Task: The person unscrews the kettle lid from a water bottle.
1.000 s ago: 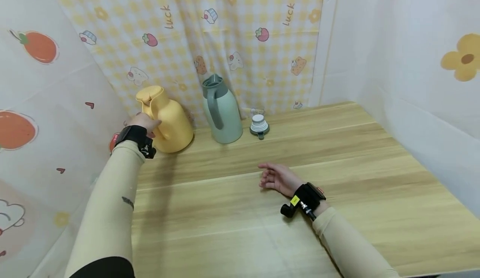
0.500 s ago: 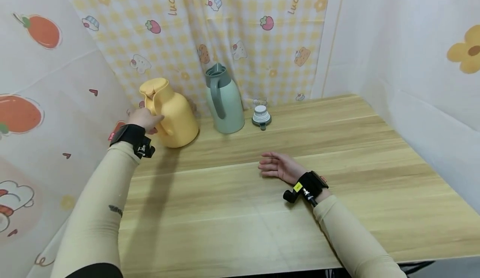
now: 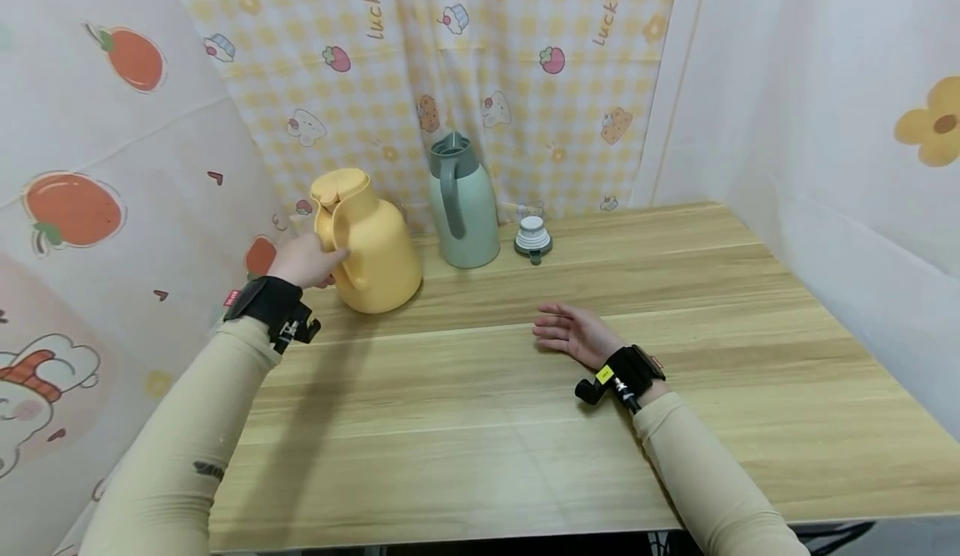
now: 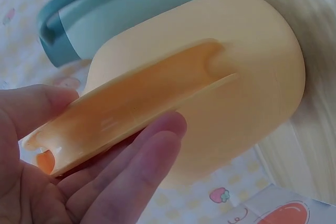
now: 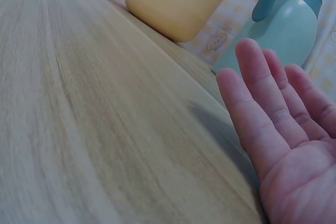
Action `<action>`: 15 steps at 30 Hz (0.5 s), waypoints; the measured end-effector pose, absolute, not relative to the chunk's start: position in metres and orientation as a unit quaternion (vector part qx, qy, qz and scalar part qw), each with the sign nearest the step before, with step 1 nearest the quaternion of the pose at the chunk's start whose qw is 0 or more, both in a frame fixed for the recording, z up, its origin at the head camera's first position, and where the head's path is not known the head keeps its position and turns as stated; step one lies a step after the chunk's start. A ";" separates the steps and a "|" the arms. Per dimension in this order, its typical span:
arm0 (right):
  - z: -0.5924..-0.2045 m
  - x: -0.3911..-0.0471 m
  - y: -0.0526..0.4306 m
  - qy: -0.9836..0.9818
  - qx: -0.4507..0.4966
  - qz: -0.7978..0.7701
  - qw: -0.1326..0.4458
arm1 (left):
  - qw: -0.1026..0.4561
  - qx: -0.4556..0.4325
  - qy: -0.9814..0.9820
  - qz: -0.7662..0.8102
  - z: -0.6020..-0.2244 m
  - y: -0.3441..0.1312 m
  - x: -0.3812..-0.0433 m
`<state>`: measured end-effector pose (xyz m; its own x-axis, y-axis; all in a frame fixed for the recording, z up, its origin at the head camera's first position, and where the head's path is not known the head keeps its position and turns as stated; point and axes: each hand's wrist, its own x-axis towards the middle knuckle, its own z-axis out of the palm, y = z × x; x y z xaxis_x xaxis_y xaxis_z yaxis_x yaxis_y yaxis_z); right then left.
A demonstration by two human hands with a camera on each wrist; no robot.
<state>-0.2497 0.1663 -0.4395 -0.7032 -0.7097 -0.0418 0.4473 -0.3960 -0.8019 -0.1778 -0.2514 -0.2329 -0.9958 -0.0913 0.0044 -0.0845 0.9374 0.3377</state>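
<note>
My left hand (image 3: pixel 303 262) grips the handle of a yellow thermos jug (image 3: pixel 386 260) at the left of the table. In the left wrist view, the thumb lies along one edge of the hollow handle (image 4: pixel 131 98) and the fingers along the other. The jug's lid (image 3: pixel 339 182) is on top. Just to its right stands a pale green thermos jug (image 3: pixel 472 218), its dark green neck uncovered. A white and grey-green stopper (image 3: pixel 533 237) sits beside that. My right hand (image 3: pixel 581 335) rests low at the table's middle, palm turned inward, fingers loosely extended and holding nothing.
The wooden table (image 3: pixel 480 423) runs back to a yellow checked curtain (image 3: pixel 510 147) right behind the jugs. White printed sheets close in the left side (image 3: pixel 180 147) and the right side (image 3: pixel 810 106). Dark cables (image 3: pixel 832 535) show beyond the front edge.
The yellow jug has come toward me and a little right, closer to the green one, with my left hand on its handle. My right fingers have straightened. The head view has shifted.
</note>
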 end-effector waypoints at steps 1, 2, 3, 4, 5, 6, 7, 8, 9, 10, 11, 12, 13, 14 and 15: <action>-0.440 -0.248 0.167 0.419 -0.154 -0.823 0.351 | 0.008 0.041 -0.984 -0.171 -0.235 -0.250 -0.175; -0.441 -0.248 0.168 0.419 -0.155 -0.824 0.350 | 0.007 0.037 -0.985 -0.171 -0.236 -0.249 -0.171; -0.442 -0.246 0.168 0.419 -0.156 -0.824 0.348 | 0.004 0.034 -0.984 -0.173 -0.238 -0.247 -0.167; -0.443 -0.246 0.169 0.419 -0.155 -0.824 0.348 | 0.001 0.031 -0.984 -0.175 -0.238 -0.245 -0.162; -0.444 -0.245 0.169 0.420 -0.155 -0.824 0.348 | -0.001 0.027 -0.984 -0.176 -0.239 -0.244 -0.158; -0.445 -0.245 0.169 0.422 -0.156 -0.823 0.347 | -0.002 0.024 -0.984 -0.177 -0.240 -0.242 -0.154; -0.445 -0.245 0.170 0.423 -0.158 -0.822 0.347 | -0.003 0.020 -0.984 -0.179 -0.240 -0.240 -0.149; -0.446 -0.245 0.170 0.425 -0.160 -0.821 0.346 | -0.004 0.017 -0.983 -0.182 -0.240 -0.238 -0.145; -0.445 -0.245 0.170 0.425 -0.160 -0.821 0.345 | -0.005 0.013 -0.983 -0.184 -0.239 -0.236 -0.141; -0.445 -0.245 0.170 0.426 -0.160 -0.821 0.344 | -0.005 0.007 -0.982 -0.186 -0.239 -0.234 -0.137; -0.444 -0.246 0.170 0.427 -0.160 -0.821 0.343 | -0.005 0.002 -0.982 -0.189 -0.238 -0.233 -0.134; -0.443 -0.246 0.171 0.429 -0.162 -0.821 0.340 | -0.006 -0.004 -0.981 -0.192 -0.237 -0.230 -0.130; -0.442 -0.247 0.171 0.430 -0.161 -0.822 0.338 | -0.007 -0.008 -0.981 -0.193 -0.236 -0.228 -0.127; -0.440 -0.247 0.172 0.432 -0.159 -0.822 0.335 | -0.006 -0.012 -0.982 -0.191 -0.235 -0.226 -0.124; -0.438 -0.247 0.172 0.434 -0.158 -0.822 0.333 | -0.005 -0.016 -0.982 -0.189 -0.234 -0.224 -0.122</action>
